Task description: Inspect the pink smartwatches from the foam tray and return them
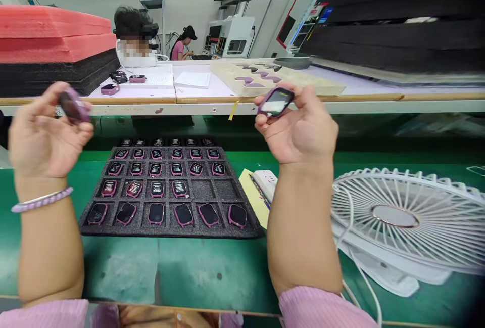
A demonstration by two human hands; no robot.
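My left hand is raised at the left, its fingers closed around a purple-framed smartwatch body seen at a slant. On the right, my right hand grips another smartwatch body by its edges, its dark glossy face tilted and catching light. Between and below both hands lies a black foam tray divided into square compartments. Most hold strapless purple watch bodies; the front row has dark screens, while rows behind show lit white text. Two compartments at the right of the second row hold no watch.
A white fan with a cable lies at the right. Beside the tray are a power strip and yellow paper. Red and black foam stacks and a cream tray occupy the shelf. Two people sit beyond.
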